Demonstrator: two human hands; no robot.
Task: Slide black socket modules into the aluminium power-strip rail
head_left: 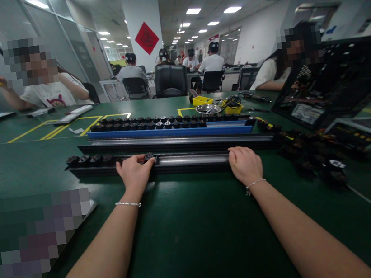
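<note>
Pinched nearly together, the thumb and fingers of the person's left hand [133, 173] seem to have a small black part [149, 156] between their tips, partway along a long black channel [191, 160] with a silvery inside. Curled in, the right hand [246, 165] sits at the channel's right end; whether it clamps or merely steadies it, I can't tell. More black parts [95, 160] stand at the left end, and the channel lies crosswise on the green table [192, 238], just in front of a second channel [179, 140] and a loaded blue rail [171, 132]. If that pinched part tips, I'd expect it to jam on the channel's wall or pop loose. Should the right hand be slack, a sideways push might skid the channel toward the dark heap [321, 157].
</note>
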